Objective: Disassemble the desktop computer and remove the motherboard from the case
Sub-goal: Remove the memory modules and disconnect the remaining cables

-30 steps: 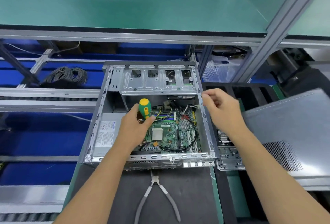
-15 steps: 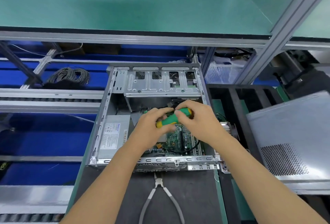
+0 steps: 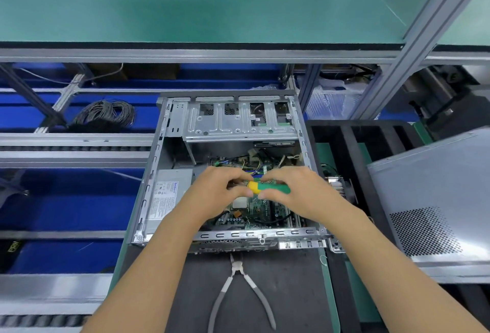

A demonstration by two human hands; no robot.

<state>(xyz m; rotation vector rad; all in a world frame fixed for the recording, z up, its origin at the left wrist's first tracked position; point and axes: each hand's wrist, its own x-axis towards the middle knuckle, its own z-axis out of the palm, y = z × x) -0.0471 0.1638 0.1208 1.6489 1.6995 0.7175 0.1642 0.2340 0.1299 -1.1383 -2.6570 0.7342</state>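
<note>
Open grey metal computer case (image 3: 151,187) on my bench: green motherboard (image 3: 261,209) seated inside, right of the grey power supply (image 3: 165,200). Above it, my left hand (image 3: 214,190) and right hand (image 3: 302,189) both grip the green-and-yellow screwdriver handle (image 3: 267,187), lying level. Grey-handled pliers (image 3: 240,287) lie before the case.

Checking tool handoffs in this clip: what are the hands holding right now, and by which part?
Both hold the screwdriver: left hand at the handle's yellow end, right hand around its green part.
</note>
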